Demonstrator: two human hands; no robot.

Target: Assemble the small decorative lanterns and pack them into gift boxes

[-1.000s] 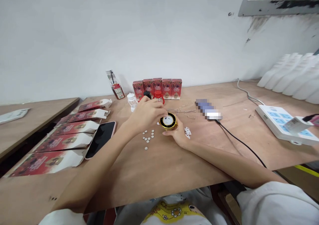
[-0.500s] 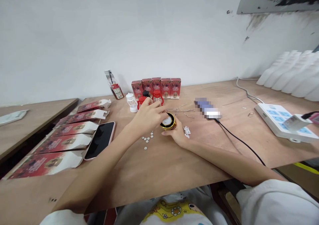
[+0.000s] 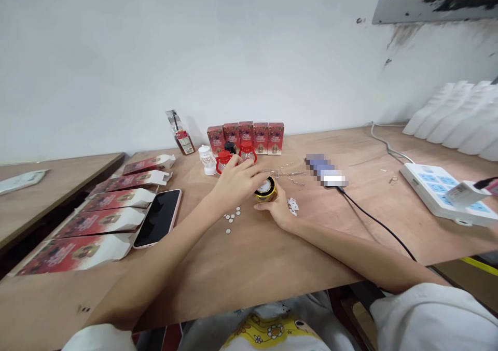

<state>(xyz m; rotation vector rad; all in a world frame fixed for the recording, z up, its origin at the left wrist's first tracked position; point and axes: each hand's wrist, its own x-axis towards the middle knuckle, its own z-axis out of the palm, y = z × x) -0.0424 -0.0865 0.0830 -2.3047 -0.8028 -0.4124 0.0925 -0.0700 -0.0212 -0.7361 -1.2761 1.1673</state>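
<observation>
The gold-rimmed round base (image 3: 267, 190) — face upward — is clamped in the grip of the right hand (image 3: 278, 209), the left hand (image 3: 238, 179) over its far-left edge, finger closure indeterminable.

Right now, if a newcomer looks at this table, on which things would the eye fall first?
Probably first on the gold-rimmed round piece near the middle, held by the right hand, with the left hand reaching over its edge. Next might come the upright red boxes, in a row at the back, and the lying red boxes with white flaps at the left.
</observation>
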